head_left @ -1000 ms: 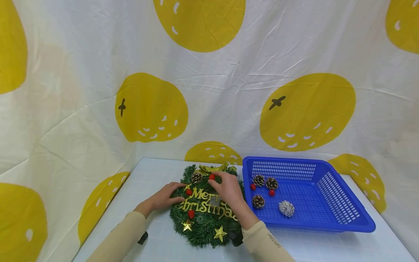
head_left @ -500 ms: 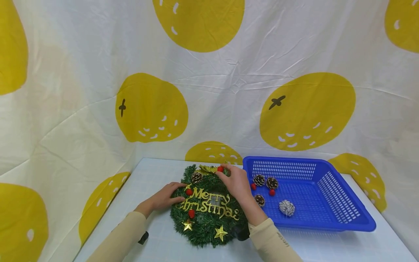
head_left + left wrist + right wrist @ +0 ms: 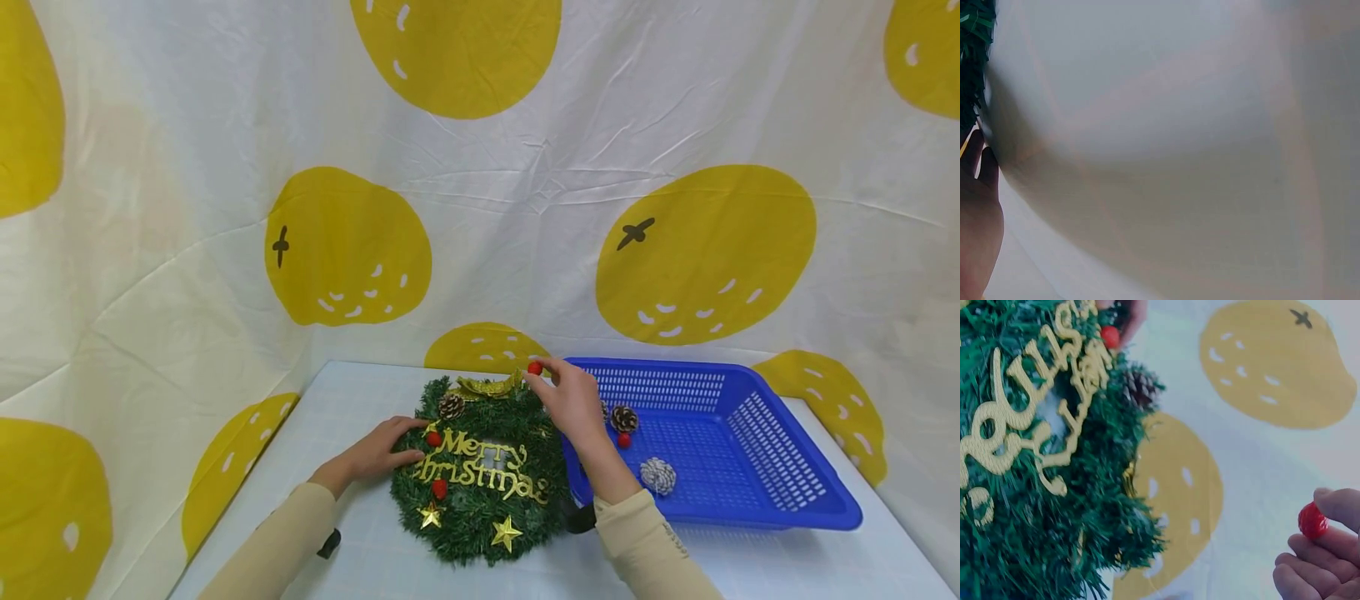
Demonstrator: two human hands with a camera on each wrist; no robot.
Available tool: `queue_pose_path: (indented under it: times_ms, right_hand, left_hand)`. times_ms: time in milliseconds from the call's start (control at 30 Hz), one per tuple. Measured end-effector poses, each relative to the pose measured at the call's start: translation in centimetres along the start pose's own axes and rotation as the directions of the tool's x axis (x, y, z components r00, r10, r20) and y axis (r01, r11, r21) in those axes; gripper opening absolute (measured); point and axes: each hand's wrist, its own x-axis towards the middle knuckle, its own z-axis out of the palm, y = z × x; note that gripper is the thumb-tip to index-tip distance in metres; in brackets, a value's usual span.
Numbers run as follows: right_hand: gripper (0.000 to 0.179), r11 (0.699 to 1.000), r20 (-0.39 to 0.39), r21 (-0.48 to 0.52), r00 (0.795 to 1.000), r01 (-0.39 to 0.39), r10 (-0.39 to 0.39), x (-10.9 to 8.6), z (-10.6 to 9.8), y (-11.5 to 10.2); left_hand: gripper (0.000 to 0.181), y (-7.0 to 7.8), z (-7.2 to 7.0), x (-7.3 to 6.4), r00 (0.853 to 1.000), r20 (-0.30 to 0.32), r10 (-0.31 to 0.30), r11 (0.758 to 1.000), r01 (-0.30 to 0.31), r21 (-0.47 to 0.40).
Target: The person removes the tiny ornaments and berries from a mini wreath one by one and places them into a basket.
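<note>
White cloth printed with big yellow fruit is hung as a backdrop behind a pale surface. On the surface's right, a blue basket is set close beside the work, probably so that loose decorations can be reached easily. Just left of it, a round green wreath is laid flat, its front facing up. Gold "Merry Christmas" lettering is stretched across its central gap, seemingly supported by greenery at both sides. Of the hands, the left hand is rested at the wreath's left edge, fingers extended and thumb apart, apparently as a steadying touch. By the right hand, a red berry is pinched between thumb and forefinger, lifted beyond the wreath's upper-right edge and clear of the greenery; most of it is left exposed by this light hold. A gold ribbon is placed along the wreath's top, with a brown pine cone just beside it and two gold stars lower down.
</note>
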Motion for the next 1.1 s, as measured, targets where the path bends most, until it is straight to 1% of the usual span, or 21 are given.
queue_pose_path:
  times_ms: [133, 267, 400, 633, 767, 967, 1100]
  right_hand:
    - [0.037, 1.000, -0.022, -0.018, 1.000, 0.001, -0.001, 0.4, -0.7, 0.5]
    - [0.039, 1.000, -0.031, -0.020, 0.999, -0.019, 0.018, 0.6, -1.4, 1.0]
    - [0.041, 0.999, -0.028, -0.004, 0.999, -0.043, 0.043, 0.7, -2.0, 1.5]
    - [0.042, 0.997, -0.013, -0.006, 0.997, -0.077, 0.076, 0.6, -2.8, 2.0]
    - [0.043, 0.997, -0.021, -0.018, 0.997, -0.073, 0.072, 0.8, -3.2, 2.1]
    - [0.045, 0.996, -0.021, -0.048, 0.997, -0.069, 0.068, 1.1, -3.7, 2.7]
    - [0.044, 0.995, -0.021, -0.073, 0.998, -0.060, 0.059, 1.4, -4.0, 3.4]
  left_hand:
    - [0.062, -0.1, 0.0, 0.0, 1.000, 0.003, -0.002, 1.000, 0.002, -0.004]
    - [0.062, -0.1, 0.0, 0.1, 1.000, 0.003, -0.001, 1.000, 0.001, -0.003]
    - [0.061, -0.1, 0.0, 0.1, 1.000, 0.003, 0.000, 1.000, 0.000, -0.001]
    - [0.061, -0.1, 0.1, 0.0, 1.000, 0.004, -0.005, 1.000, 0.005, 0.001]
    - [0.061, -0.1, 0.1, 0.0, 1.000, 0.005, -0.018, 1.000, 0.018, -0.001]
    - [0.063, 0.0, 0.2, 0.0, 1.000, 0.003, -0.007, 1.000, 0.007, 0.005]
    - [0.063, 0.0, 0.2, 0.0, 1.000, 0.003, -0.011, 1.000, 0.011, 0.009]
